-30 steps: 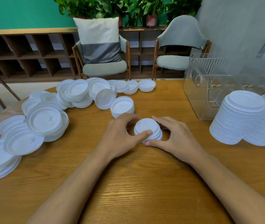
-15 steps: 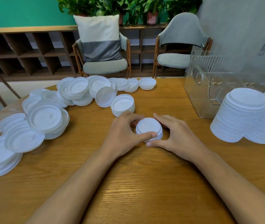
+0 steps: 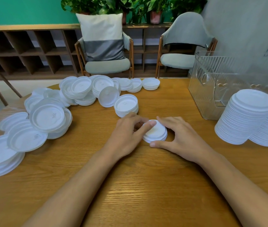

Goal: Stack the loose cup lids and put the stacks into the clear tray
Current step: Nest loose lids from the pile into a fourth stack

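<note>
Lids in a small stack (image 3: 155,134) sit mid-worktop (image 3: 146,185), with the left hand (image 3: 126,136) and right hand (image 3: 182,138) each closing a curled grip round it. Loose lids (image 3: 46,117) sprawl left, tall stacks (image 3: 244,118) stand right beside the clear tray (image 3: 200,82). Chairs (image 3: 107,66), shelf (image 3: 23,51), plants (image 3: 113,4) and green wall (image 3: 23,10) lie behind.

A teal wall (image 3: 23,9) rises behind a dark cubby shelf (image 3: 23,53) topped with potted plants (image 3: 113,5). Two wooden armchairs (image 3: 107,66) stand before it, one bearing a white-and-grey cushion (image 3: 103,36). A grey wall (image 3: 244,22) closes the right.
</note>
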`<move>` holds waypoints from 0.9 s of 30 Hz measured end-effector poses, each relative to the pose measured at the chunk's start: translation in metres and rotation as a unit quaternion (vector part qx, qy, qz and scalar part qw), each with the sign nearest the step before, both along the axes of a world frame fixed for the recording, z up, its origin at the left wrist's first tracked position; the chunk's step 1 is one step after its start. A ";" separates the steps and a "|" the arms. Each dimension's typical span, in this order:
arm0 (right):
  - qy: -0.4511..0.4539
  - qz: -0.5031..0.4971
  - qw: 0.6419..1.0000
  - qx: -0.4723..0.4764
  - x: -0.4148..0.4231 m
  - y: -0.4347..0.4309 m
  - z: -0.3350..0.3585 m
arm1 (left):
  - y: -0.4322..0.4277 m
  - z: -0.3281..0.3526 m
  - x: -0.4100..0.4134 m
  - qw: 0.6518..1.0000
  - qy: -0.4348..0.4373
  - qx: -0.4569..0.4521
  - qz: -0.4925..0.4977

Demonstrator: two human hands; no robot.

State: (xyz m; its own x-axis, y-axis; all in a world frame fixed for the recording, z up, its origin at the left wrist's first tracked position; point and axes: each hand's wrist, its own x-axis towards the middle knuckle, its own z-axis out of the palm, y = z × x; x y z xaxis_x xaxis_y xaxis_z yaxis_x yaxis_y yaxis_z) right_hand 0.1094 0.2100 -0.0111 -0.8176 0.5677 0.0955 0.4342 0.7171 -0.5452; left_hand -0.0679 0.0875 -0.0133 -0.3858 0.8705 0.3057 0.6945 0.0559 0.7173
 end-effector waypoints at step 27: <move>0.044 -0.029 0.998 -0.017 -0.006 -0.004 -0.004 | -0.005 0.019 -0.003 0.985 -0.073 0.130 0.092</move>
State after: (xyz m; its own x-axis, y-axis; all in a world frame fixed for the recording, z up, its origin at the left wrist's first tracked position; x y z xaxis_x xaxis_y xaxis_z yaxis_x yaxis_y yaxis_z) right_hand 0.1030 0.2057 -0.0147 -0.7728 0.6177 0.1460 0.4230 0.6728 -0.6070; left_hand -0.0706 0.0822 0.0052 -0.5860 0.6817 0.4381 0.5776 -0.0277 0.8158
